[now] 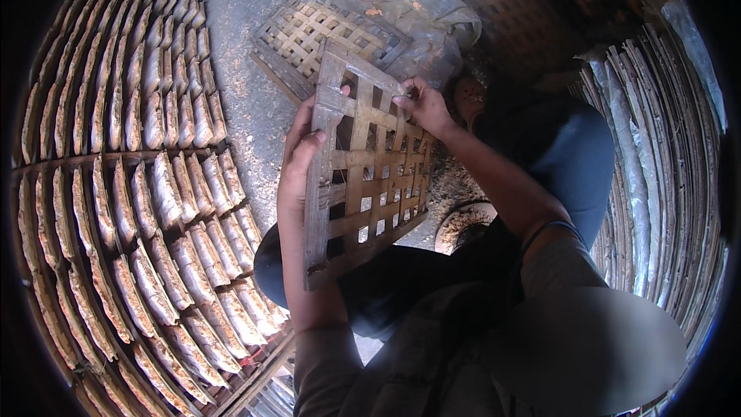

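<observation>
A woven lattice tray (365,127), with pale flat slats in a weathered wooden frame, is held tilted up over my lap. My left hand (302,143) grips the left rail of its frame, with the thumb on the near face and a fingertip showing past the rail. At its upper right edge, the fingers of my right hand (424,108) are pinched together on the rail and the slat ends. Whether something small is also between those fingers, I cannot make out.
On the left stands a large rack of curved pieces (158,239) with crumbly orange edges. More lattice trays (328,31) lie on the floor ahead, beside clear plastic sheeting (432,8). A round container (463,224) sits near my legs. Thin stacked panels (656,162) line the right.
</observation>
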Motion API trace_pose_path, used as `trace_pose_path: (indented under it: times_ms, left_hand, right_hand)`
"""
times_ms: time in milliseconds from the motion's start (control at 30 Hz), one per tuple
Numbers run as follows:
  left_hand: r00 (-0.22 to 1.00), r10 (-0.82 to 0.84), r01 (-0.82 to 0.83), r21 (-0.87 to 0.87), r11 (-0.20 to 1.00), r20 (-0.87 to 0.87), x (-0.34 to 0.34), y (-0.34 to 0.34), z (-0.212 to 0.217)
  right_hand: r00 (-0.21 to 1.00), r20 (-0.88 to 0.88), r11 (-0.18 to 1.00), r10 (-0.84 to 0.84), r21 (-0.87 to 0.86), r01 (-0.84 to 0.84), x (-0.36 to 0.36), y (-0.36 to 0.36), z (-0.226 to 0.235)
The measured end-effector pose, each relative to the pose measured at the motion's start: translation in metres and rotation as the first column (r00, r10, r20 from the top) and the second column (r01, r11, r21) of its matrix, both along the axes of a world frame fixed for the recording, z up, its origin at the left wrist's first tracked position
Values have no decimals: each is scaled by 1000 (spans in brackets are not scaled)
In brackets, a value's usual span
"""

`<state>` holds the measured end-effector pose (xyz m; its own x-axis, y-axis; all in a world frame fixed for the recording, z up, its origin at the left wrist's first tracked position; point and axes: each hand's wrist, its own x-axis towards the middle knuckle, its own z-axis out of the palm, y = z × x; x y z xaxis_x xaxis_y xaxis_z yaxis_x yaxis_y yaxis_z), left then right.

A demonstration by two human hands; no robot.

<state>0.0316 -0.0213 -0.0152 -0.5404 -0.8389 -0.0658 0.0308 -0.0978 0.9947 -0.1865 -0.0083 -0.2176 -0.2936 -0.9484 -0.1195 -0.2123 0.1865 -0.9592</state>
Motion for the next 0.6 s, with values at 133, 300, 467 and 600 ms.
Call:
trace_pose_path:
  times_ms: [133, 300, 467, 600]
  left_hand:
    - [999, -33, 33, -31, 999, 1, -6, -4, -1]
    - [1000, 5, -5, -2, 1000, -15, 2, -4, -4]
    - [1000, -3, 3, -36, 999, 17, 12, -10, -11]
    - [1000, 28, -28, -16, 999, 2, 1, -1, -2]
  right_hand:
    - [997, 56, 996, 52, -73, -48, -18, -4, -25]
    - [996, 11, 995, 91, -53, -90, -10, 0, -17]
    - [998, 10, 998, 64, -10, -64, 3, 7, -14]
    - [989, -142, 994, -29, 96, 43, 3, 16, -34]
